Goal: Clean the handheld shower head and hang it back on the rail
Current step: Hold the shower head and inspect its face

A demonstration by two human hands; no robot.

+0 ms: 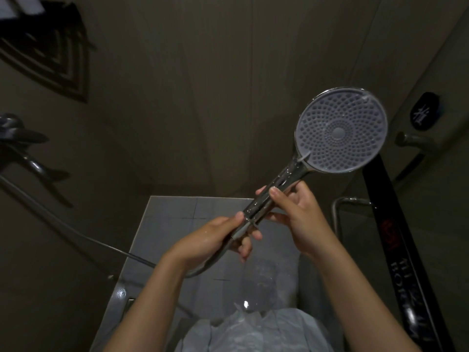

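the shower head [341, 130] sits at about two o'clock from the middle of the view, its round dotted face turned toward the camera and wet with drops. its shiny handle [269, 196] slants down toward seven o'clock. the right hand [302, 219] is closed on the middle of the handle, thumb on top and fingers curled beneath. the left hand [215, 240] grips the lower end of the handle, where the hose [83, 237] joins; the hose runs off toward nine o'clock. below the hands lies a wet grey tiled floor [167, 224]. a dark tap [22, 138] juts from the wall at nine o'clock.
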